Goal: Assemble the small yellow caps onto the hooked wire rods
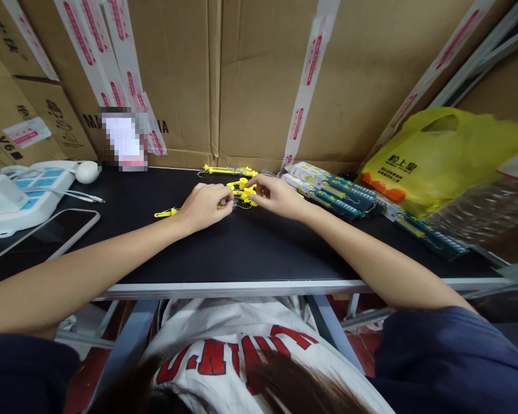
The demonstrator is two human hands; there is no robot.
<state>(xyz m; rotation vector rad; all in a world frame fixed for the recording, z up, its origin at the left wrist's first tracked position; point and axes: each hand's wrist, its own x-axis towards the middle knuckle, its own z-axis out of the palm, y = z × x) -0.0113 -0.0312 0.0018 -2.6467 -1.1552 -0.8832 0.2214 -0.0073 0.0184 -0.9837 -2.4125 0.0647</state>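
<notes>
My left hand point(208, 203) is closed, its fingers curled over a yellow plastic rod with wire parts point(167, 213). One end of the rod sticks out to the left, under the wrist. Close by on the right, the fingers of my right hand point(278, 195) are bent round a small yellow plastic piece point(252, 196); the exact contact is partly hidden. Between the hands lie more yellow pieces point(242, 182) with thin wire hooks. Behind them, along the back of the table, rests another yellow rod with a metal hook point(227, 170).
Flat packs of hooked yellow rods point(334, 192) lie right of my hands, beside a yellow plastic bag point(427, 155). At left are a white power strip point(47, 184), a tablet-like device point(38, 241) and a blurred phone screen point(124, 141). Cardboard point(259, 86) stands behind the black table point(242, 259).
</notes>
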